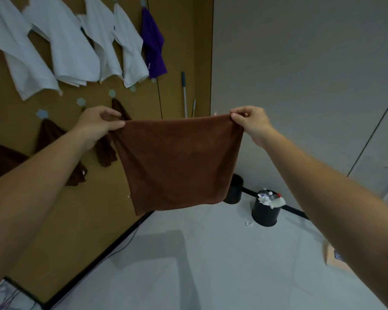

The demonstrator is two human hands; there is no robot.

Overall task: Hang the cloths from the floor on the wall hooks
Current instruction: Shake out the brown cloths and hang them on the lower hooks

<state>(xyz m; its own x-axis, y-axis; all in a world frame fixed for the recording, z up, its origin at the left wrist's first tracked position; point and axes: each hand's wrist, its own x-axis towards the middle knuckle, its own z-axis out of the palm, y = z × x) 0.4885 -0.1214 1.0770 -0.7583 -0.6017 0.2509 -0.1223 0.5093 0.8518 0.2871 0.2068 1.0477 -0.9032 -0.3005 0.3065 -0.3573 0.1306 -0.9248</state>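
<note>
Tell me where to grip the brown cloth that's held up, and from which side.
Best take the brown cloth by its two top corners, coming in from the outer sides, as the left hand and right hand pinch it. It hangs flat with a taut top edge, so the corners stand free.

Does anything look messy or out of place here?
The black bin is stuffed past its rim with white rubbish, and a small white scrap lies on the floor beside it.
</note>
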